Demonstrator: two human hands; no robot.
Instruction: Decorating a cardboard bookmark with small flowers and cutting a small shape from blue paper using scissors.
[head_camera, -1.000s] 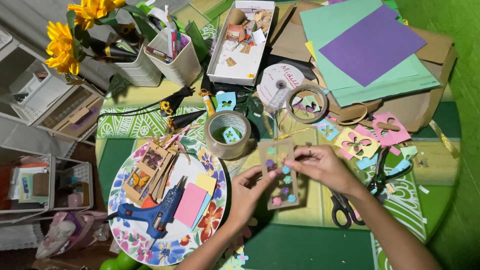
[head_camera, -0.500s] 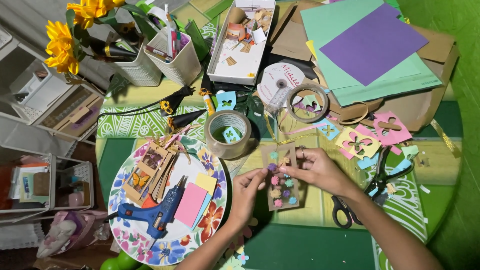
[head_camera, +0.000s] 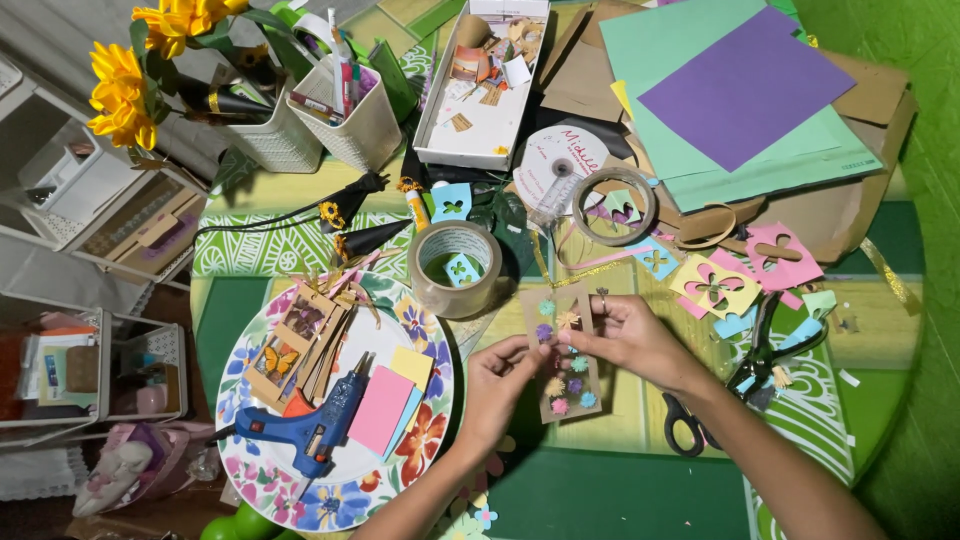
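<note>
Watching: I see both hands meet over a brown card strip (head_camera: 562, 360) dotted with small paper flowers (head_camera: 568, 385), above the green-patterned table (head_camera: 620, 490).
Left hand: my left hand (head_camera: 500, 385) comes up from below, thumb and fingers pinched on the strip's left edge near its middle.
Right hand: my right hand (head_camera: 630, 335) reaches in from the right, fingertips pinched together at the strip's upper part, on or just over a flower; I cannot tell whether it holds a loose flower or only presses one.
Where the strip lies: held between the two hands, roughly upright in the view, just below the tape roll (head_camera: 455, 268) and right of the flowered plate (head_camera: 250, 460).
Risk, placement: I judge a flower could land crooked or overlap its neighbour, since they sit close together.
Risk, grip: the thin strip could bend or twist under two pinches.
Risk, clutter: the scissors (head_camera: 720, 400) lie near the right wrist, and the blue glue gun (head_camera: 310, 425) rests on the plate; a sleeve-side sweep could knock either.
</note>
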